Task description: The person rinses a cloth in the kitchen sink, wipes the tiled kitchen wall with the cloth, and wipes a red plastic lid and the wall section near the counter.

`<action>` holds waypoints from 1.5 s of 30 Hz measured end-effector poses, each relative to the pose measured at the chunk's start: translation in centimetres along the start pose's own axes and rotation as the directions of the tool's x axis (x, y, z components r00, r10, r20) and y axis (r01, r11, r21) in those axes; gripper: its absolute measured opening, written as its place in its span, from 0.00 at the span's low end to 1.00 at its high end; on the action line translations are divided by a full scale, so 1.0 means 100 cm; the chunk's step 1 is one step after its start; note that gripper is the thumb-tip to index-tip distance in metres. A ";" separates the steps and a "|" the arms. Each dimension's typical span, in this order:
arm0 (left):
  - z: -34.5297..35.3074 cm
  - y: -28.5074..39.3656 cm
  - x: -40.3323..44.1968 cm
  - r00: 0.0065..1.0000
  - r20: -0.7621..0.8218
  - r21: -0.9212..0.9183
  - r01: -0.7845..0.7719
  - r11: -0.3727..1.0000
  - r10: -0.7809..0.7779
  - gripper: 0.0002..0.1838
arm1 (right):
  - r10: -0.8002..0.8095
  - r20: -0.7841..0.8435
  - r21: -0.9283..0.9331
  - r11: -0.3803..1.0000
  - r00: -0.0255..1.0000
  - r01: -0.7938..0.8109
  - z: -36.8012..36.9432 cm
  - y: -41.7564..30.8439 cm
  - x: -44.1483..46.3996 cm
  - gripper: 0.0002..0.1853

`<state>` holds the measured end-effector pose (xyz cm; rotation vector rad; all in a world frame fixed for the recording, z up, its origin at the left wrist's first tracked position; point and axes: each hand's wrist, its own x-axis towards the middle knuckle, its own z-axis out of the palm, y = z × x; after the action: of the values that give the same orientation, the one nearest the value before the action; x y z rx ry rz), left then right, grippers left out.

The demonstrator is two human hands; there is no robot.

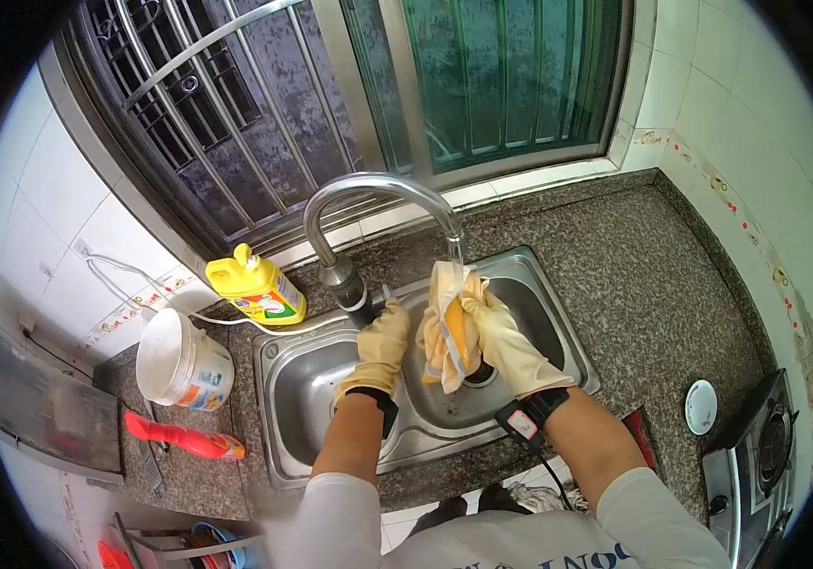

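Note:
Both of my hands wear pale yellow rubber gloves. My left hand [383, 341] is closed at the small lever [388, 292] on the side of the chrome faucet [383, 182]. Under the spout, my right hand [499, 339] grips a cream and orange-yellow cloth [448, 322], bunched and hanging over the right basin. Water runs from the spout onto the top of this cloth. Beneath both arms lies the double-basin steel sink [278, 465]. A drain shows partly below the cloth; my right fingers are partly hidden by its folds.
Left of the sink stand a yellow detergent jug [257, 286] and a white bucket [184, 360]. A red bottle [184, 436] lies near the front left. Rightward, a small round white lid-like object [701, 408] sits on the granite counter [644, 275] near a gas stove [769, 446].

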<state>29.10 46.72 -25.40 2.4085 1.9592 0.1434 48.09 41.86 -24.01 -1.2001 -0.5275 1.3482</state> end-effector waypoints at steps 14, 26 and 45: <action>-0.049 0.021 -0.056 0.986 -0.146 -0.432 0.005 0.902 -0.076 0.29 | 0.035 0.047 -0.131 0.991 0.998 -0.029 -0.032 0.022 0.026 0.23; -0.041 0.083 -0.061 0.949 0.001 -0.966 0.083 0.245 -0.315 0.35 | 0.134 0.155 -0.351 0.934 0.979 -0.072 -0.045 -0.007 0.007 0.22; -0.036 0.105 -0.024 0.949 0.213 -0.901 0.099 -0.422 -0.232 0.21 | 0.073 0.172 0.056 0.995 0.982 -0.084 -0.036 -0.003 0.022 0.19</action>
<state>38.51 42.06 -21.05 0.6917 0.9607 1.3172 51.82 42.70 -25.74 -1.0697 -0.5581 1.5328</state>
